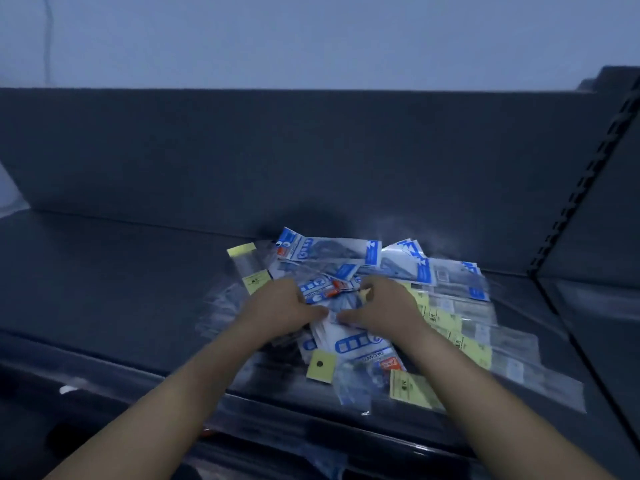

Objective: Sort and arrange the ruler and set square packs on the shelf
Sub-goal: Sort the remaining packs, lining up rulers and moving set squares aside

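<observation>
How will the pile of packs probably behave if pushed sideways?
Probably slides apart: the pile of packs has glossy sleeves, loosely overlapped. Likely light and flat, so no rolling. Front packs lie near the shelf edge and might drop.

Ahead of me a pale wall (311, 39) rises above a dark back panel (277, 150). A thin cable (48, 36) hangs down the wall at my upper left. To my right a dark upright (585, 174) with a row of slots runs slantwise, and beyond it sits another dark bay (609, 323). Low at my left, a small white tag (69, 388) shows on the dark front rail (131, 382), too blurred to read.
</observation>
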`<action>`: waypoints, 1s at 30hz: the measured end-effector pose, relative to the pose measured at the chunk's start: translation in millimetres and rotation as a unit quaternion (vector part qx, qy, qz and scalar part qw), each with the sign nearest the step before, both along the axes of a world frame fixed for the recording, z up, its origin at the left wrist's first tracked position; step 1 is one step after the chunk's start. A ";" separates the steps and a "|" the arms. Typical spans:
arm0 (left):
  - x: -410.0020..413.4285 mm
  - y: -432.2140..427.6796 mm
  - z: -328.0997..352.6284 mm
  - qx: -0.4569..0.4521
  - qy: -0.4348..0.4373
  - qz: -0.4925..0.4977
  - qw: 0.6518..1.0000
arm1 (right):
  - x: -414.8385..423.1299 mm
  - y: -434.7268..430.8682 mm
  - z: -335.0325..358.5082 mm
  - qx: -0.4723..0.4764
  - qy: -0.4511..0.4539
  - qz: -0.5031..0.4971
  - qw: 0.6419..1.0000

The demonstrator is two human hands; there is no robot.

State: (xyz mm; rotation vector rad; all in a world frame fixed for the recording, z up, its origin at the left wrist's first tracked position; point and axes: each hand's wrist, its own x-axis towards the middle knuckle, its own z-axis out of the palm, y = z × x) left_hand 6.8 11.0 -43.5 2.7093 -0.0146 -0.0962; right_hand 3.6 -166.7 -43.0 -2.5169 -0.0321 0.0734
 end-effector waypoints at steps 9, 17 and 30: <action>12.9 -3.3 11.3 0.066 0.004 -0.099 0.993 | 13.3 -5.9 12.8 0.071 0.166 -0.068 0.981; 14.7 -11.0 14.3 0.049 0.012 -0.097 0.994 | 33.2 -40.3 16.6 0.054 0.170 -0.072 0.981; 13.7 -108.6 28.7 -0.338 0.259 -0.120 0.897 | 13.8 -153.6 55.2 0.389 0.356 -0.075 0.847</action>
